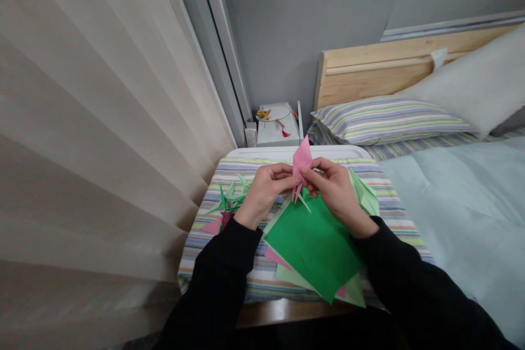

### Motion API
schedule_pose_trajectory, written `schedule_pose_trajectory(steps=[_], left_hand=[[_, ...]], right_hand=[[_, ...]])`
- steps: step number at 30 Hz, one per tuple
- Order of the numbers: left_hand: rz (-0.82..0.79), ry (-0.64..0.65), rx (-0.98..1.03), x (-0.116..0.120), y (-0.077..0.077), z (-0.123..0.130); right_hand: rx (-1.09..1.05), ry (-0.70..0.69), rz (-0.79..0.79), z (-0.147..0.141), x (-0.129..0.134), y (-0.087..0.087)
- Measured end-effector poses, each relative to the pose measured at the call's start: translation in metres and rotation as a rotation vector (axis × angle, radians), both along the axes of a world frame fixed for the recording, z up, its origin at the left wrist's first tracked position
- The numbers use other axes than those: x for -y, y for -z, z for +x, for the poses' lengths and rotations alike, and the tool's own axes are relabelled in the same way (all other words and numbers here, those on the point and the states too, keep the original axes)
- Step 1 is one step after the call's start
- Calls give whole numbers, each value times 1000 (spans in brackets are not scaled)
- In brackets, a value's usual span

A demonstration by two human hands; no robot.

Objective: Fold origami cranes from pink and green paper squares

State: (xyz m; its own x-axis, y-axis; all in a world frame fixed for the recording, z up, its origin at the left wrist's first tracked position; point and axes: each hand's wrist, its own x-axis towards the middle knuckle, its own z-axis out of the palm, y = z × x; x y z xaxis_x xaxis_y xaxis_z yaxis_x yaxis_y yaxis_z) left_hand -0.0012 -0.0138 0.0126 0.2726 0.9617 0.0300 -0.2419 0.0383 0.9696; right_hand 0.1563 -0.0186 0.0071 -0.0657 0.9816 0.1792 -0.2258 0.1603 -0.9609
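Note:
A pink folded paper (302,154) is held upright between my two hands, its wide point up and narrow points down. My left hand (268,188) pinches its left edge. On the right side, the thumb and fingers of my right hand (331,186) grip the same paper. Beneath my hands, a green square sheet (314,246) lies over pink and pale green sheets on a striped cloth (197,249). Several folded green paper pieces (233,195) rest left of my left hand, beside a pink one (212,226) and a dark red one. Light green paper (364,194) lies behind my right wrist.
A pleated curtain (102,147) hangs along the left. Beyond the table's white rim (262,153) stands a small white stand (273,132) with scissors and a red tassel. The bed (459,197) with pillows is at the right.

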Motion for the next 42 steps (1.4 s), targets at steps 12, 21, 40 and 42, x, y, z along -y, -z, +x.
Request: schedule_pose_trajectory(steps=[12,21,40,42], left_hand=[[51,83,-183,-1,1,-4],[155,32,-335,1,-1,-8],[146,-16,-319,4,-4,-4],[148,28,-361,4,-4,-5]], right_hand=[[150,178,162,11,-9,4],[412,67,286,30,-12,-4],[466,-94,194,29,-11,-3],[462,-75,202,30,-11,-3]])
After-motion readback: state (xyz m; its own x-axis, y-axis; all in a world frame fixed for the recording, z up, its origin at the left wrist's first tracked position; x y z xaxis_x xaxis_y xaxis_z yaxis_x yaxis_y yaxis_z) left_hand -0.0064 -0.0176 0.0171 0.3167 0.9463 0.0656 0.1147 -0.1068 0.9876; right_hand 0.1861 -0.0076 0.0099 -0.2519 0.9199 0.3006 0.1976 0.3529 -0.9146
